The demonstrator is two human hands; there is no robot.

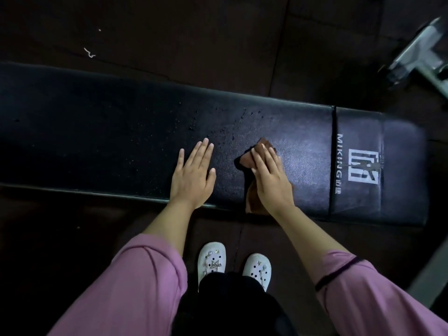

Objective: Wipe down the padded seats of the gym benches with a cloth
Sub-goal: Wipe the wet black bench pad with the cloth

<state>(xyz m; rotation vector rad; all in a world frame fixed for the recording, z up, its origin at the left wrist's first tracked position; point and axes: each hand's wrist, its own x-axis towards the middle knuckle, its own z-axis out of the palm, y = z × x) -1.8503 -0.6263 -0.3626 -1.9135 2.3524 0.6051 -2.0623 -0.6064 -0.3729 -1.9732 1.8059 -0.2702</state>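
Right hand (271,177) is pressing its flat, open grip onto the brown cloth (252,190); left hand (192,174) is lying splayed, empty, just beside on the padded counter (97,132).

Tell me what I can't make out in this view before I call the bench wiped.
Head view only:
- Cloth: mostly hidden under the right hand.
- Bench pad: left end cut off by the frame edge; dim there.
- Bench frame: hidden beneath the pad.
- Metal equipment: blurred, cut off top right.

Pink sleeves (135,282), white charm-studded clogs (211,259), black trousers (232,309).
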